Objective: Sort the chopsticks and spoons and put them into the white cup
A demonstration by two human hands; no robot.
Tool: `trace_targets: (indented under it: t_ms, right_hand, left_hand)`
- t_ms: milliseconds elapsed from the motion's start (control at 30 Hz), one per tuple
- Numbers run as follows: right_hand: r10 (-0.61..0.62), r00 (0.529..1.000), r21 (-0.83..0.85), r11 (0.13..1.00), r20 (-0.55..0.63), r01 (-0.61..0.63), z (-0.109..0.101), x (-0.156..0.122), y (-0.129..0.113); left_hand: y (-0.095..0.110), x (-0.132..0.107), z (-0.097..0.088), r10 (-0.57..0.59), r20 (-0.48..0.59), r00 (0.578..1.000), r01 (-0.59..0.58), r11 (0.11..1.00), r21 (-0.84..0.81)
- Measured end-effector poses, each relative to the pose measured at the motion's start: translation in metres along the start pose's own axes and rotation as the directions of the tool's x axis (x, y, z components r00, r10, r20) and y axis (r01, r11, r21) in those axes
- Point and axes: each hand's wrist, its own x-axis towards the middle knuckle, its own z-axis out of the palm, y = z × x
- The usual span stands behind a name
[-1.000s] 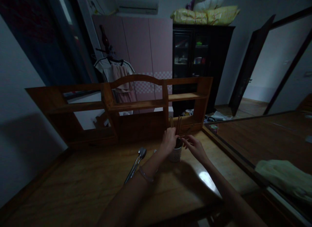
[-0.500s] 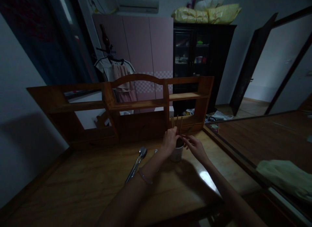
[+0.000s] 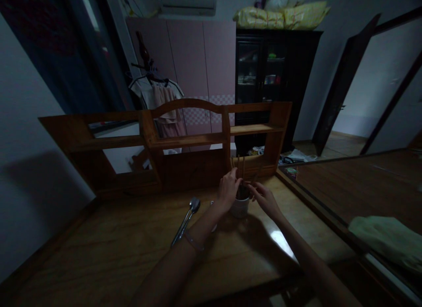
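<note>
A white cup (image 3: 240, 208) stands upright on the wooden desk, with several thin wooden chopsticks (image 3: 243, 166) rising from it. At the cup's left side, my left hand (image 3: 228, 190) is closed around some of the chopsticks just above the rim. My right hand (image 3: 264, 199) comes in from the right, its fingertips pinched at a slanting chopstick near the cup's mouth; dim light blurs the exact grip. Two metal spoons (image 3: 194, 205) lie side by side left of my left forearm. A small white-ended object (image 3: 212, 203), mostly covered by that forearm, lies between the spoons and the cup.
Along the desk's back edge runs a wooden shelf unit (image 3: 187, 143) with open compartments. A raised wooden edge (image 3: 306, 200) borders the desk on the right, and pale green cloth (image 3: 384, 236) lies beyond it. Pink wardrobe doors (image 3: 187, 56) and a black cabinet (image 3: 296, 69) stand farther back.
My left hand's fingers have shifted slightly and now sit a little apart from my right hand's fingertips. The chopsticks have moved slightly within the cup. The spoons stay put.
</note>
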Motion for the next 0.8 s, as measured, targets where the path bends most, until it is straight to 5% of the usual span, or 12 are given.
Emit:
trace_targets:
  t_ms: [600, 700, 800]
  right_hand:
    - [0.046, 0.999, -0.079, 0.996, -0.011, -0.047, 0.002, -0.004, 0.004]
    - [0.067, 0.994, -0.118, 0.99, -0.082, -0.077, -0.003, -0.008, -0.003]
    - [-0.066, 0.956, -0.296, 0.955, -0.285, -0.023, -0.017, -0.013, -0.043]
  left_hand:
    - [-0.006, -0.001, 0.006, 0.008, 0.091, 0.996, -0.01, 1.0, 0.028]
    - [-0.004, -0.002, 0.006, 0.002, 0.091, 0.996, -0.004, 1.0, 0.022]
    - [-0.002, -0.004, -0.001, -0.004, 0.088, 0.996, 0.002, 1.0, 0.016]
